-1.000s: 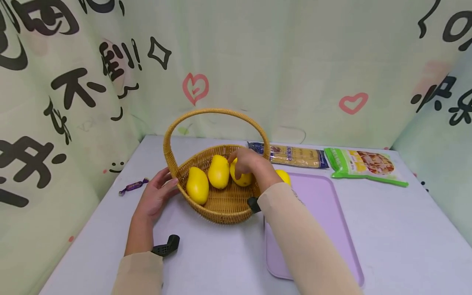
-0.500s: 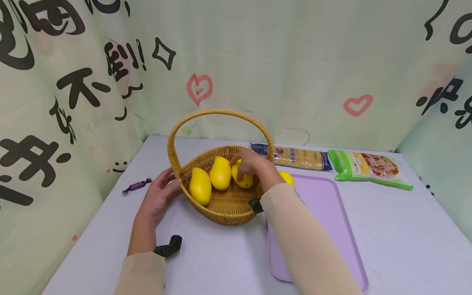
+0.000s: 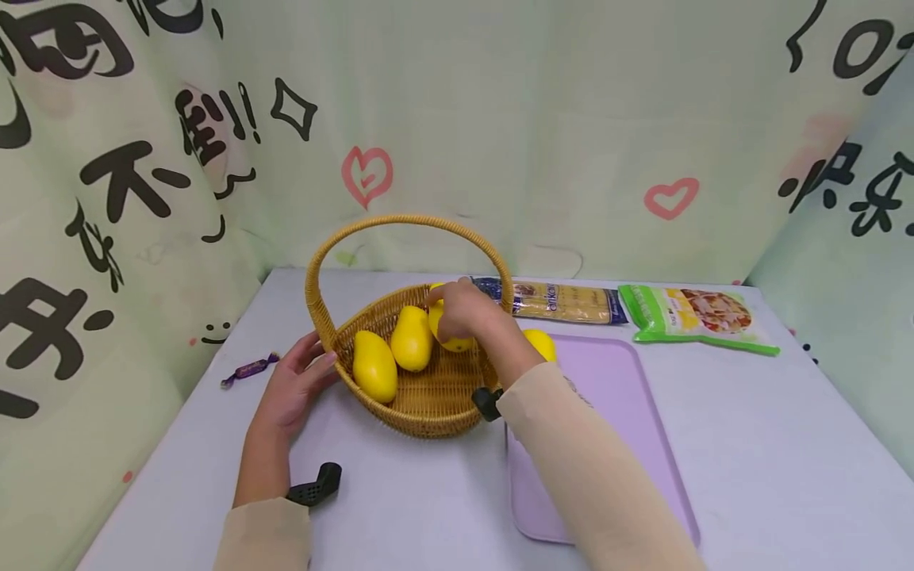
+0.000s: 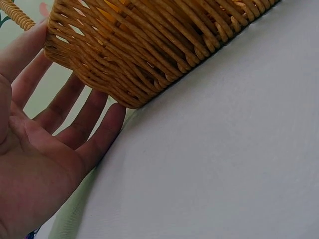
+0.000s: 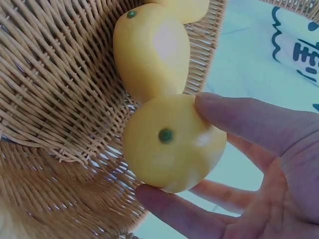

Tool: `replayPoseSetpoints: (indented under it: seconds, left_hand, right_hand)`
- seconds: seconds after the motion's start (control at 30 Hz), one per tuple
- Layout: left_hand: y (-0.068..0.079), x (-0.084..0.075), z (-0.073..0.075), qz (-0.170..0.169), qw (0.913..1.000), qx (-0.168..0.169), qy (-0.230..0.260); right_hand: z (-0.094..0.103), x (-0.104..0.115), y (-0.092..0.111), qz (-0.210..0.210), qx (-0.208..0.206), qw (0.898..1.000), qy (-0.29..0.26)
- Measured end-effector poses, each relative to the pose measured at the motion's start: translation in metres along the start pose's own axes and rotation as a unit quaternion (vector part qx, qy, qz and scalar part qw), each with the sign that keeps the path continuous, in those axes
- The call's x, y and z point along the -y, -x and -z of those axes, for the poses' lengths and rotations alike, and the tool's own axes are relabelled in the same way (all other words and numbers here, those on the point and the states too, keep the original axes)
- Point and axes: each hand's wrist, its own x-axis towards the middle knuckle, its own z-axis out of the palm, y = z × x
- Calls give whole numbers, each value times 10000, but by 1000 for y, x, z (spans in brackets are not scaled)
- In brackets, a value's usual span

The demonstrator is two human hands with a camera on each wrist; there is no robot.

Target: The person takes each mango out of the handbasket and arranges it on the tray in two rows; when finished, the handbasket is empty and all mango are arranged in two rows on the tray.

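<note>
A wicker basket (image 3: 435, 404) with a tall arched handle stands on the table, two yellow mangoes (image 3: 374, 366) lying at its left and middle. Inside its right side my right hand (image 3: 471, 309) grips another mango (image 5: 172, 144), thumb on one side and fingers on the other. In the right wrist view this mango's green stem spot faces the camera and it overlaps the neighbouring mango (image 5: 152, 52). My left hand (image 3: 300, 385) rests against the basket's left outer wall, its fingers (image 4: 67, 102) spread along the weave and the thumb at the rim.
A lilac tray (image 3: 607, 444) lies right of the basket, partly under my right sleeve. Another mango (image 3: 540, 344) shows at its far left corner. Behind are a noodle packet (image 3: 571, 302) and a green food bag (image 3: 700, 319). A purple wrapped candy (image 3: 250, 369) lies left.
My right hand has raised the mango slightly within the basket. The left hand stays against the basket wall. The head view has shifted a little.
</note>
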Motion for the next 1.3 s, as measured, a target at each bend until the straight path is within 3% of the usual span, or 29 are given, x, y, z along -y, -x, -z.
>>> replayPoseSetpoints:
  seconds: [0.57, 1.0, 1.3]
  left_hand:
    - [1, 0, 0, 73, 10000, -61, 10]
    - [2, 1, 0, 48, 10000, -53, 5]
    - [2, 2, -2, 106, 9999, -60, -36]
  right_hand:
    - [0, 1, 33, 1146, -721, 9907, 143]
    - [-9, -3, 62, 1335, -790, 9877, 207]
    - [-4, -8, 78, 968, -728, 9926, 77]
